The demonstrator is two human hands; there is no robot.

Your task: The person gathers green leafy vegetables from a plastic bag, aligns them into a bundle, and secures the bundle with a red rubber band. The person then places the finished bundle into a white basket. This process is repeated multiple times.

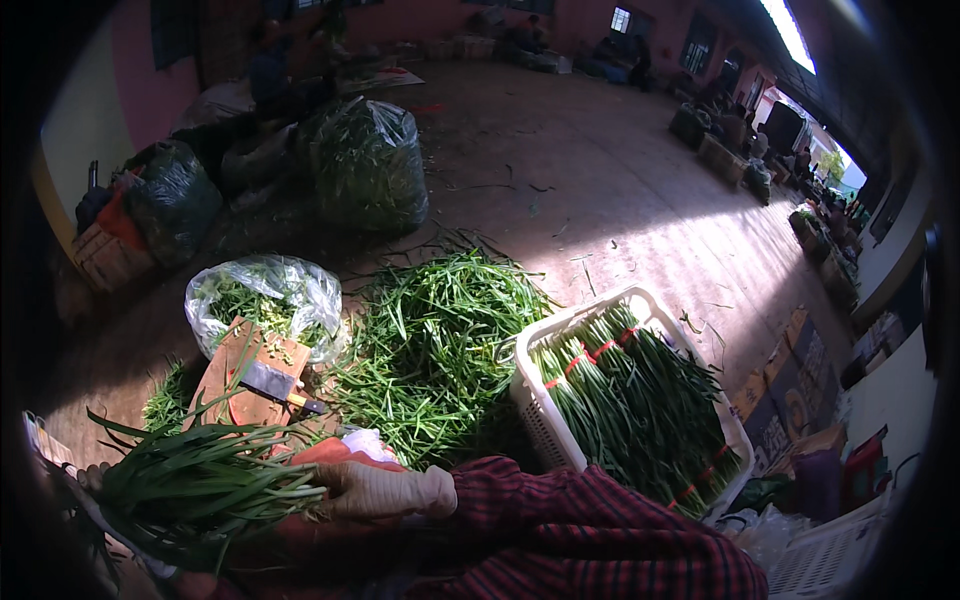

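Note:
My right hand (pixel 367 489), in a pale glove, grips a bunch of garlic chives (pixel 202 476) by its whitish stem ends. The leaves fan out to the left. At the shaded left edge, what looks like my left hand (pixel 88 475) shows a few fingers by the leaves; its grip is unclear. Just beyond the bunch, a cleaver (pixel 268 379) with a yellow and black handle lies on a wooden chopping block (pixel 217 375). Behind the block stands a clear plastic bag (pixel 201 300) of trimmings. A loose heap of green leaves (pixel 450 337) spreads over the floor to its right.
Right of the heap, a white plastic crate (pixel 536 429) holds several chive bundles (pixel 637 405) tied with red bands. A large stuffed plastic bag (pixel 367 169) stands farther back. Flattened cardboard (pixel 787 382) lies at right. People sit along the far walls.

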